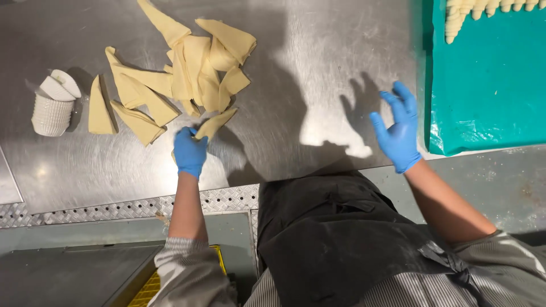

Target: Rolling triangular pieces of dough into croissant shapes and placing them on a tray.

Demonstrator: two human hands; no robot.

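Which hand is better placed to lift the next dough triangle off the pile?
Left. The left hand already pinches a dough triangle at the pile's near edge. The right hand hovers open and empty near the teal tray, away from the pile.

A pile of dough triangles [182, 79] was spread on the steel table [318, 68]. Left of the pile, a single dough triangle [100, 109] was laid apart, and further left a small ribbed cup [51, 111] was set. At the pile's near edge, one dough piece [213, 124] was gripped by the left hand [189, 152]. Well right of the pile, the right hand [398, 133] was held above the table, just beside a tray [489, 85]. Rolled pastries [483, 11] were lined along the tray's far edge.
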